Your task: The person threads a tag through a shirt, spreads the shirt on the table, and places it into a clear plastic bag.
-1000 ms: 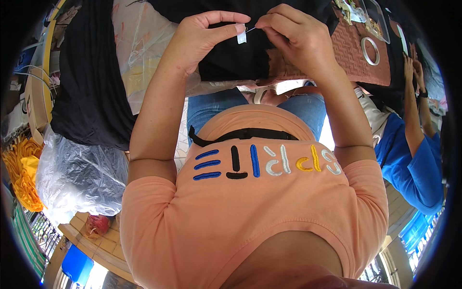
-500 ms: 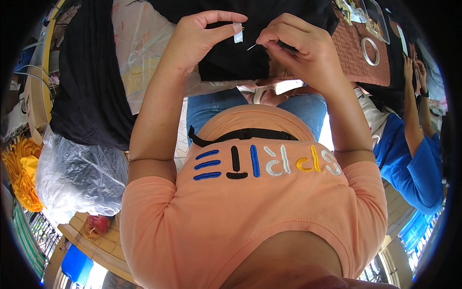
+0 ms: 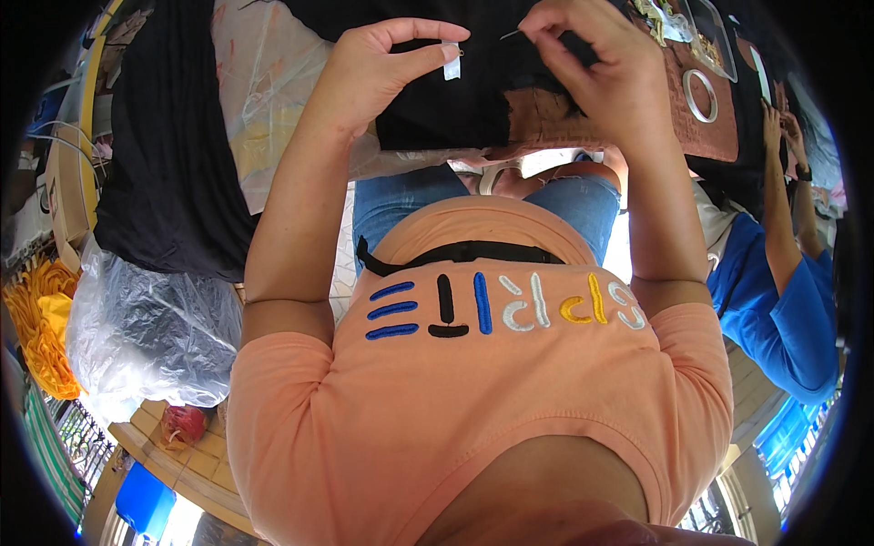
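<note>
My left hand (image 3: 387, 71) pinches a small white fabric label (image 3: 452, 68) between thumb and forefinger. Under it lies black cloth (image 3: 437, 123), spread across the work surface. To the right, my right hand (image 3: 605, 68) grips a thin needle (image 3: 510, 35) in its fingertips, the point turned left toward the label. Needle and label are apart. Any thread is too fine to make out.
A brown textured mat (image 3: 701, 132) carries a white ring-shaped roll (image 3: 700, 96) and a clear plastic box (image 3: 715, 36) at right. Clear plastic sheeting (image 3: 264, 100) and draped black fabric (image 3: 168, 164) lie left. A co-worker in a blue shirt (image 3: 774, 318) sits at far right.
My right hand, with the needle, has moved up and to the right, away from the label. My left hand and the label have stayed almost still.
</note>
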The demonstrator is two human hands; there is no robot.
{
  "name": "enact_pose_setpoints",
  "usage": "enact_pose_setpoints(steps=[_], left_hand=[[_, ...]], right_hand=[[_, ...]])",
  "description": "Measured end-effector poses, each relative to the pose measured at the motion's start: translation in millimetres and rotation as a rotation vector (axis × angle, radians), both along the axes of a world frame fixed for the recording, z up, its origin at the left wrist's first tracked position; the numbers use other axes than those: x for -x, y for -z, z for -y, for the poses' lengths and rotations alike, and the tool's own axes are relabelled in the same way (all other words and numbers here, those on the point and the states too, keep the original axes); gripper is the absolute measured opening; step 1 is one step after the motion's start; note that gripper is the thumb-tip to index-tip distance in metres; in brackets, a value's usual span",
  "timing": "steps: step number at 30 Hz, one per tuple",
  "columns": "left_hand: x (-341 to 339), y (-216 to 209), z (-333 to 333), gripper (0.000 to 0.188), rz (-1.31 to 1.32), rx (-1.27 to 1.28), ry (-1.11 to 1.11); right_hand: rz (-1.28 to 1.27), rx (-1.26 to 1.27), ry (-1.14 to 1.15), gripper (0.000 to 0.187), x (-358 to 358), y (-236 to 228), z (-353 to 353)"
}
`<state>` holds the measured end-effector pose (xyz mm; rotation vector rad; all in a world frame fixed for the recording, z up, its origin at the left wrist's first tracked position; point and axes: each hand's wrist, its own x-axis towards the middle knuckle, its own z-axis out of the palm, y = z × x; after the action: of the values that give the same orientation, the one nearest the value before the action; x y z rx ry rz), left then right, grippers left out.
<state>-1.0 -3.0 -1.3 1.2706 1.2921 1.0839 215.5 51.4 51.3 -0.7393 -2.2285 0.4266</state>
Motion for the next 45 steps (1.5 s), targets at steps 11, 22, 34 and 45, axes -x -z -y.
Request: enact_pose_setpoints(steps=[11, 22, 34, 45], left_hand=[[-4.3, -2.3, 0.9, 0.020, -0.018, -0.010, 0.000], [-2.0, 2.6, 0.2, 0.020, -0.013, -0.010, -0.001], [-1.5, 1.0, 3.7, 0.023, -0.076, 0.034, 0.003], [-2.9, -0.2, 4.3, 0.023, -0.078, 0.039, -0.013]], right_hand=[[-0.629, 0.608, -0.207, 0.008, -0.1, 20.4, -7.4], [-0.752, 0.678, -0.345, 0.010, -2.7, 14.6, 9.9], [-0.409, 0.379, -0.485, 0.009, -14.4, 9.6, 43.4], [-0.351, 0.254, -0.540, 0.011, -16.1, -6.2, 53.0]])
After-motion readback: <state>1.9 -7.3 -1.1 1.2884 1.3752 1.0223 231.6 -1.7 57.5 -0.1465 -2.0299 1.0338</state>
